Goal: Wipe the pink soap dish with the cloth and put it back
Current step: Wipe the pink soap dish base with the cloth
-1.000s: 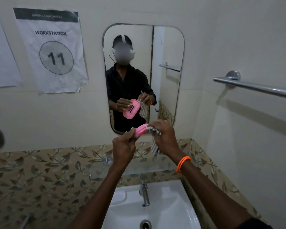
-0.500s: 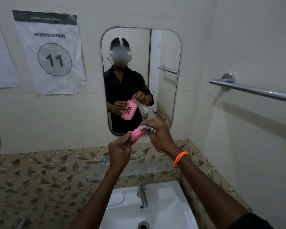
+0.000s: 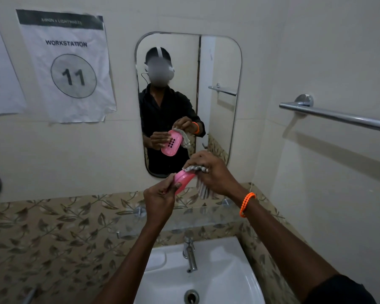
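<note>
Centrally, the left hand (image 3: 160,197) grips the pink soap dish (image 3: 183,181) by its lower edge; the right hand (image 3: 215,172) presses the striped cloth (image 3: 201,181) against its upper rim, above the glass shelf (image 3: 217,212).

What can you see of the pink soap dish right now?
The pink soap dish looks like glossy plastic, oval, held tilted on edge above the glass shelf. The left hand pinches its lower end; the right hand presses the striped cloth against its upper end. The mirror shows drain slots in it.
</note>
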